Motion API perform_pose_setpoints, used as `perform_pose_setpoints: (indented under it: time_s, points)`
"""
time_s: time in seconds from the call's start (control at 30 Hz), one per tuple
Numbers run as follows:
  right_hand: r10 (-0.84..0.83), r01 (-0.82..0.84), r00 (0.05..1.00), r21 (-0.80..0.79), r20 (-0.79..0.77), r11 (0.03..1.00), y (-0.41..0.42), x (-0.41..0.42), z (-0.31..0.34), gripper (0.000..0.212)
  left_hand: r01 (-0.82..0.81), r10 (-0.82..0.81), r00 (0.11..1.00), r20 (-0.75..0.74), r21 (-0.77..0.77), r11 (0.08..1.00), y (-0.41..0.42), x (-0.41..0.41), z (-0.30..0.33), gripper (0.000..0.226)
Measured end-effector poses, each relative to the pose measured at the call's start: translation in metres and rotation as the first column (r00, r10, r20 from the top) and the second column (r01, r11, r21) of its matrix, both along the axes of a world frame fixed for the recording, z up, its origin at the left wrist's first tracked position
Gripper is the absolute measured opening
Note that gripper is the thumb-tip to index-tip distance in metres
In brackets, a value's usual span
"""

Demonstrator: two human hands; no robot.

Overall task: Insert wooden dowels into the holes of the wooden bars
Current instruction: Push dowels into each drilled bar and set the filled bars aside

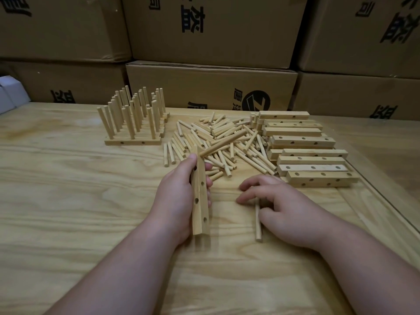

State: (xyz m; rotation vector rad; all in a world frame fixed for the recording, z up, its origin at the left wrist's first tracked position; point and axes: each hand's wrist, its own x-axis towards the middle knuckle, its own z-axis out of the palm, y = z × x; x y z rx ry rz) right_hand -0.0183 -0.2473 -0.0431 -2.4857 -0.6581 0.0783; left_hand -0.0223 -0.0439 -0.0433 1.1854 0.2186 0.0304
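The left hand (176, 196) grips a pale rectangular wooden bar with a row of round holes (200, 201), held on edge over the light wood-grain table (68, 189), with one long round wooden dowel (223, 142) stuck in its far end. The right hand (279, 208) rests on the table with fingers loosely curled, pinching a second slim wooden dowel (258, 223) that lies flat. Beyond sit the heap of loose dowels (218, 142), undowelled bars (304, 151) and finished pegged bars (134, 117).
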Motion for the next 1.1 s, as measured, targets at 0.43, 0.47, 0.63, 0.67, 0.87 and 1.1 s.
perform_pose_setpoints:
  time_s: [0.43, 0.47, 0.63, 0.67, 0.87, 1.1]
  points:
    - [-0.074, 0.006, 0.980, 0.341, 0.185, 0.940, 0.009, -0.004, -0.010, 0.012, -0.021, 0.018, 0.999, 0.051, 0.059, 0.998, -0.003, 0.001, -0.003, 0.037]
    - [-0.065, -0.008, 0.978, 0.349, 0.197, 0.937, 0.011, -0.005, -0.010, 0.010, -0.028, 0.025, 0.998, 0.050, 0.076, 0.997, -0.004, 0.001, -0.003, 0.038]
    - [-0.069, -0.013, 0.974, 0.356, 0.216, 0.935, 0.014, -0.005, -0.014, 0.007, -0.041, 0.039, 0.999, 0.024, 0.123, 0.992, -0.004, -0.001, -0.001, 0.042]
    - [-0.072, -0.012, 0.973, 0.361, 0.219, 0.933, 0.014, -0.005, -0.013, 0.007, -0.051, 0.049, 0.999, 0.017, 0.128, 0.990, -0.005, 0.000, -0.001, 0.042]
    - [-0.067, -0.026, 0.970, 0.372, 0.235, 0.928, 0.015, -0.007, -0.011, 0.009, -0.072, 0.071, 0.997, 0.013, 0.137, 0.988, -0.006, -0.001, 0.000, 0.041]
    - [-0.061, -0.010, 0.980, 0.351, 0.190, 0.936, 0.016, -0.008, -0.011, 0.011, -0.080, 0.069, 0.996, 0.055, 0.220, 0.972, -0.007, -0.001, -0.002, 0.038]
